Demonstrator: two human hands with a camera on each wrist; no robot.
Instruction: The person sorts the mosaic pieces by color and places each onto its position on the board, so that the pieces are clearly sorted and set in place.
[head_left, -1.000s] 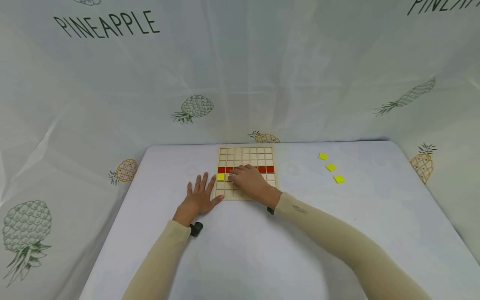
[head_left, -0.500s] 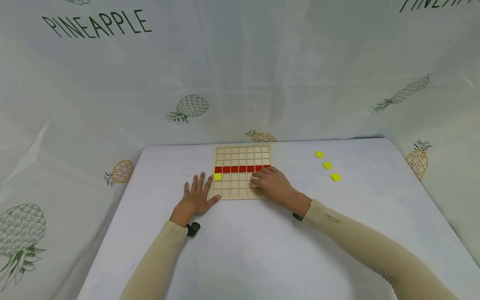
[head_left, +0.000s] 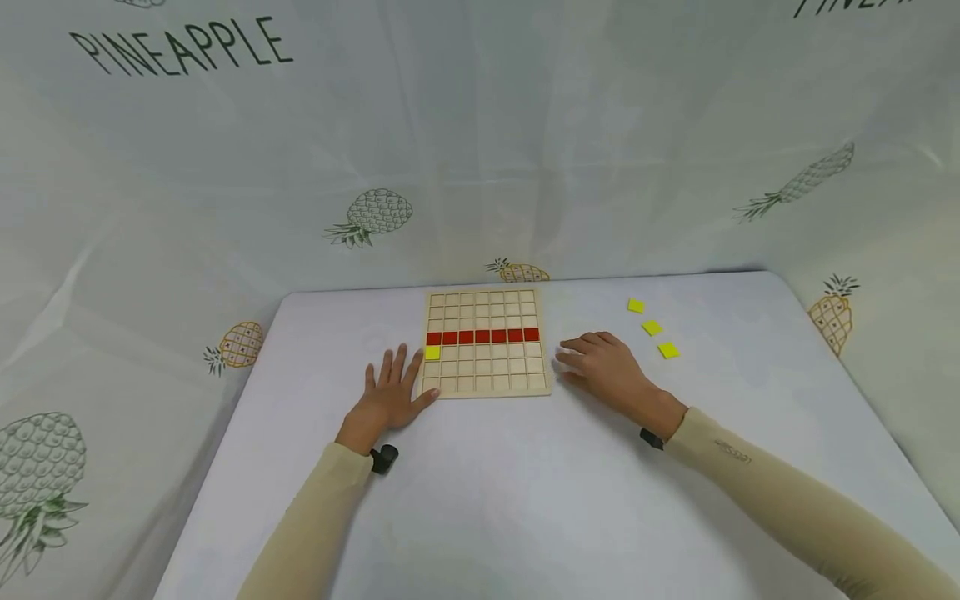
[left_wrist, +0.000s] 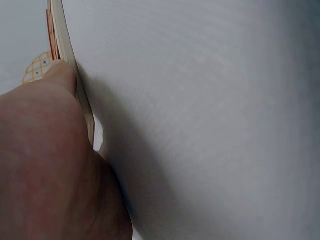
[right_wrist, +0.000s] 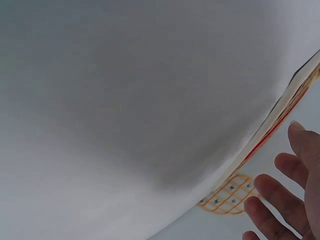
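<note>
A square wooden grid board point(head_left: 487, 367) lies at the far middle of the table. Red tiles point(head_left: 483, 337) fill one row across it, and a single yellow tile point(head_left: 432, 353) sits in the leftmost cell of the row below. My left hand point(head_left: 387, 402) lies flat with fingers spread along the board's left side, its thumb on the lower left corner; the left wrist view shows that thumb point(left_wrist: 62, 75) against the board's edge. To the right of the board, my right hand point(head_left: 603, 367) hovers over the table with loosely bent fingers and holds nothing. Its separated fingers point(right_wrist: 272, 192) show in the right wrist view.
Right of the board, three loose yellow tiles point(head_left: 652, 328) lie in a slanting line, beyond the right hand. The white table point(head_left: 480, 500) ends at a hanging pineapple-print curtain point(head_left: 480, 167) behind the board.
My right hand has moved right, from over the board's middle to the table beside it, uncovering the red row and the cells below. My left hand stays at the board's left side.
</note>
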